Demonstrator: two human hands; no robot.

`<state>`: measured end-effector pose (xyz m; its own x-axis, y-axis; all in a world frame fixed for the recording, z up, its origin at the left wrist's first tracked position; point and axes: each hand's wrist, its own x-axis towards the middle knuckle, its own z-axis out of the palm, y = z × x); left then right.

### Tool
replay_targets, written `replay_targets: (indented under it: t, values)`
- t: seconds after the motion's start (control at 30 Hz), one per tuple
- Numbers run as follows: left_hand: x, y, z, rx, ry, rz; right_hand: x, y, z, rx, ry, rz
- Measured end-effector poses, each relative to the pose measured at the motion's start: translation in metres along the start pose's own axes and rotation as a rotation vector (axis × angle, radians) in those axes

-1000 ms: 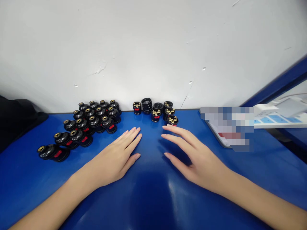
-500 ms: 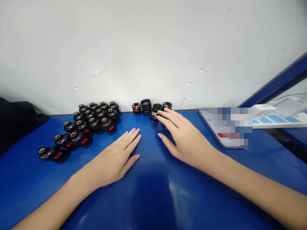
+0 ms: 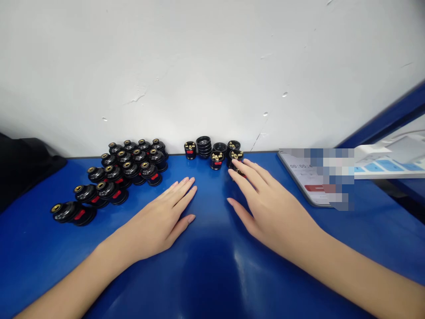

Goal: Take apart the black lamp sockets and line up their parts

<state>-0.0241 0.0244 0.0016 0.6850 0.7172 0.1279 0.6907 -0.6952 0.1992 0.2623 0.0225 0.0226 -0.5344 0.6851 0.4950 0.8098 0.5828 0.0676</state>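
Note:
My left hand (image 3: 162,217) lies flat on the blue table, fingers outstretched and holding nothing. To its upper left stand several black lamp sockets (image 3: 132,172) with brass-ringed domed caps, some showing red labels. My right hand (image 3: 262,195) is open, its fingertips in front of a black socket core (image 3: 236,155) with brass contacts, partly hiding it; whether they touch I cannot tell. Left of those fingers is another socket core (image 3: 216,159) with a red label. Behind them are a threaded black ring (image 3: 203,147), a second black ring (image 3: 219,149) and further cores.
A phone (image 3: 308,177) with a timer on its partly blurred screen lies at the right. Beyond it is a white and blue panel (image 3: 385,168). A white wall (image 3: 212,71) rises behind the table (image 3: 212,266). Black cloth (image 3: 26,168) hangs at the far left.
My right hand has shifted slightly right and toward me, uncovering the socket core with the red label and more of the cores beside it. My left hand has stayed in place.

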Motion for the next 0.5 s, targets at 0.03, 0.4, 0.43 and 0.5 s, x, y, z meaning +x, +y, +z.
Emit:
replay_targets:
  t: [0.03, 0.4, 0.43, 0.5]
  values:
    - [0.0, 0.0, 0.0, -0.003, 0.0, -0.002, -0.001, 0.0, -0.001, 0.006, 0.002, -0.005]
    - [0.0, -0.001, 0.0, 0.028, -0.015, 0.004, -0.007, -0.022, -0.012, 0.201, -0.04, -0.129]
    - [0.0, -0.001, 0.0, 0.028, -0.019, 0.005, -0.008, -0.026, -0.013, 0.217, -0.047, -0.132]
    - [-0.001, -0.002, 0.001, 0.024, -0.025, 0.007, -0.008, -0.034, -0.016, 0.261, -0.04, -0.125]
